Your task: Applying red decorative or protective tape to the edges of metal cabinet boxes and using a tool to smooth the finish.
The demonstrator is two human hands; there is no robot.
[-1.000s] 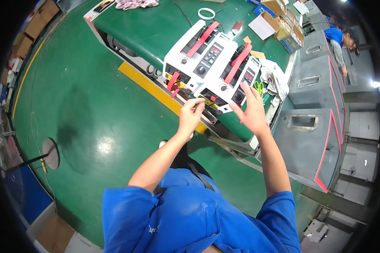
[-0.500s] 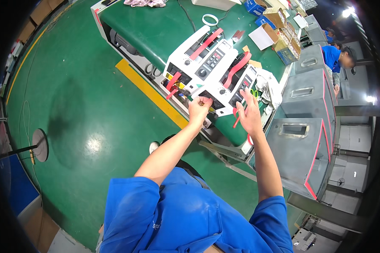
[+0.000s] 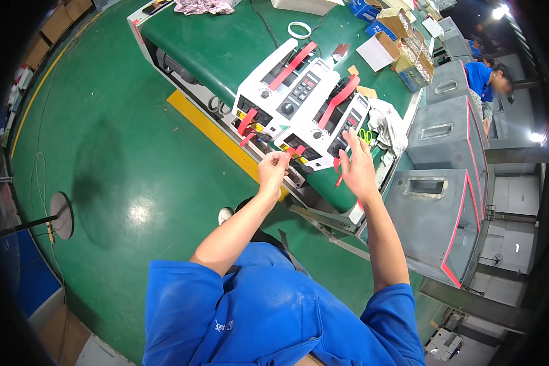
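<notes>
My left hand (image 3: 272, 172) is closed in a pinch, held just off the nearer white tape dispenser (image 3: 316, 135). Its fingertips meet the end of a short strip of red tape (image 3: 297, 150) coming from that machine's front opening. A small dark spot shows in the fist; I cannot make it out. Beside the control panel of the same machine, my right hand (image 3: 360, 170) is open, thumb and fingers apart, with nothing visible in it. A second white tape dispenser (image 3: 286, 87) stands alongside on the left, a red tape piece (image 3: 246, 124) hanging at its front.
Green scissors (image 3: 365, 135) and a white cloth (image 3: 388, 127) lie right of the dispensers on the green-topped bench (image 3: 210, 52). A white ring (image 3: 299, 30) and open cartons (image 3: 413, 64) are farther back. Grey metal cabinets (image 3: 430, 209) stand on the right, with a person (image 3: 480, 82) beyond them.
My left hand has drawn back from the nearer dispenser's opening, leftward and toward me, and red tape now shows between them. My right hand stays nearly in place.
</notes>
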